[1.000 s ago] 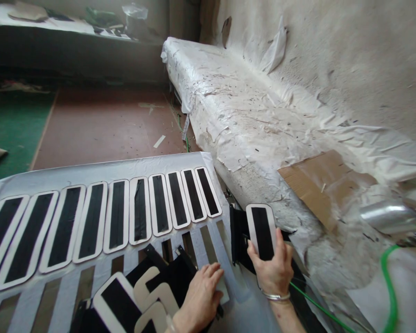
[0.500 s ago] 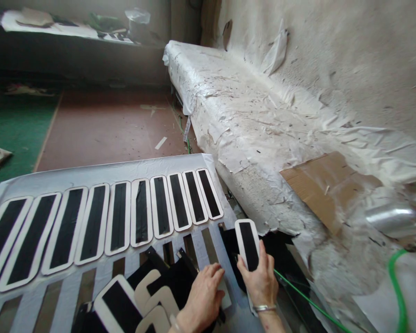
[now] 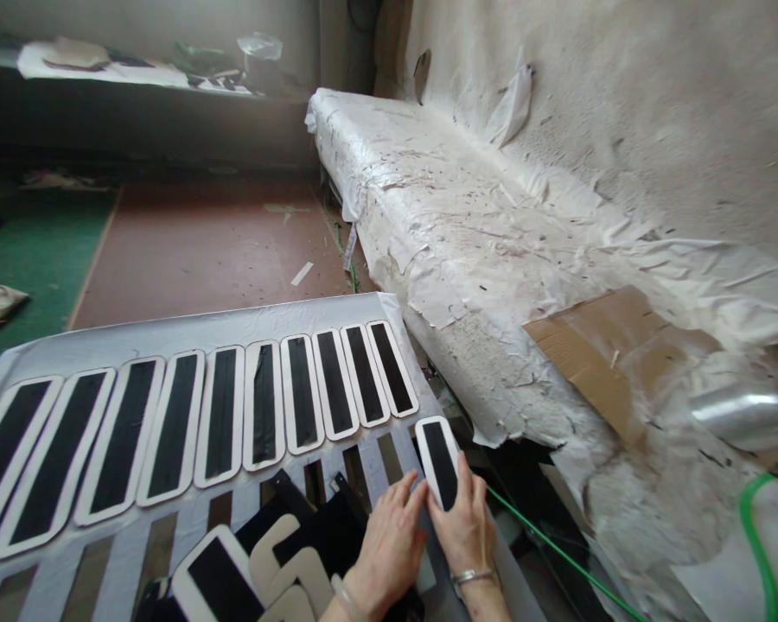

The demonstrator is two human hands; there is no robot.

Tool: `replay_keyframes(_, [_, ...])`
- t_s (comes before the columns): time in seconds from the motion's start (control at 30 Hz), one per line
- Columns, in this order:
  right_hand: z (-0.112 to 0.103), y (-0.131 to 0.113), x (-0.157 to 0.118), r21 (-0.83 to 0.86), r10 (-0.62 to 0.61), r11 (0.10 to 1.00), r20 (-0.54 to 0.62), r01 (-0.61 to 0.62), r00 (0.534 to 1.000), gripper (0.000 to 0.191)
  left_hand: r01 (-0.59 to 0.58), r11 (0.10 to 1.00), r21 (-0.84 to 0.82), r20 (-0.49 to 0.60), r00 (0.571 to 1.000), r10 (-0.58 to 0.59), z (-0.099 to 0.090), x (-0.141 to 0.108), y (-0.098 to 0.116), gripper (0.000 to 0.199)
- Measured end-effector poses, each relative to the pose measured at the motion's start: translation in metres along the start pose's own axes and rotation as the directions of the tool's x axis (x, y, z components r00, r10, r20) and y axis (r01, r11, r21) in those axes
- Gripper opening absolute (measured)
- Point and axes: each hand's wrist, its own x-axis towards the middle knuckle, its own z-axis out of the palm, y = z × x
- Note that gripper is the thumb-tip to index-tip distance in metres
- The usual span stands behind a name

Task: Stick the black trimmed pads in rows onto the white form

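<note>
My right hand (image 3: 465, 523) grips a long panel with rounded ends (image 3: 439, 458), pale at its border and black in the middle. The panel lies at the table's right edge. My left hand (image 3: 392, 540) is beside it, fingers stretched toward its left edge; whether they touch it I cannot tell. Below and left of my left hand lies a loose pile of similar panels (image 3: 224, 574), beige-edged pieces (image 3: 304, 574) and black pieces (image 3: 328, 527). Farther up the table, a row of several matching panels (image 3: 303, 393) lies side by side, black strips facing up.
The table has a light cover (image 3: 233, 315) with dark slots. To the right runs a bench under a crusted white sheet (image 3: 428, 216), bearing cardboard (image 3: 615, 345) and a shiny metal object (image 3: 745, 410). A green hose (image 3: 570, 553) passes right of my hands. Behind is brown flooring (image 3: 200, 250).
My right hand has brought the panel left and slightly down, closer to my left hand. My left hand has shifted slightly right. The row of panels stays as it was.
</note>
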Motion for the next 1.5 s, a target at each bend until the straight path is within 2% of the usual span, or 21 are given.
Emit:
replay_keyframes(0.1, [0.008,0.005,0.000,0.090,-0.089,0.993,0.069,0.083,0.994,0.069,0.002,0.999,0.040,-0.021,1.000,-0.001,-0.007,0.004,-0.001,0.070])
replay_keyframes(0.23, [0.021,0.017,-0.002,0.064,-0.126,0.991,0.124,0.119,0.984,0.067,-0.004,0.998,0.056,-0.052,0.999,0.007,-0.010,0.009,-0.004,0.073])
replay_keyframes(0.5, [0.041,0.009,-0.013,-0.087,-0.133,0.987,0.011,0.134,0.991,0.070,-0.084,0.973,0.213,-0.089,0.991,0.105,-0.002,0.022,-0.017,0.055])
replay_keyframes(0.6, [0.040,0.004,-0.015,-0.176,-0.125,0.976,0.029,0.128,0.992,0.064,-0.153,0.949,0.274,-0.052,0.983,0.173,-0.002,0.027,-0.022,0.057])
replay_keyframes(0.73, [0.036,0.000,-0.016,-0.239,-0.119,0.962,0.067,0.132,0.991,0.060,-0.217,0.938,0.272,0.021,0.975,0.219,-0.003,0.035,-0.024,0.061])
replay_keyframes(1.03, [0.036,-0.003,0.000,-0.207,-0.159,0.961,0.128,0.184,0.979,0.062,-0.201,0.937,0.286,0.008,0.978,0.207,-0.005,0.041,-0.024,0.068])
replay_keyframes(1.27, [0.041,-0.005,0.009,-0.163,-0.174,0.966,0.150,0.198,0.973,0.062,-0.176,0.932,0.318,-0.050,0.978,0.202,-0.003,0.046,-0.028,0.066])
replay_keyframes(1.4, [0.033,-0.007,0.010,-0.158,-0.178,0.967,0.141,0.200,0.974,0.059,-0.186,0.906,0.380,-0.051,0.974,0.222,-0.003,0.048,-0.027,0.063])
replay_keyframes(1.5, [0.021,0.002,0.003,-0.112,-0.165,0.977,0.146,0.182,0.975,0.055,-0.190,0.890,0.414,-0.047,0.972,0.229,-0.006,0.047,-0.025,0.059])
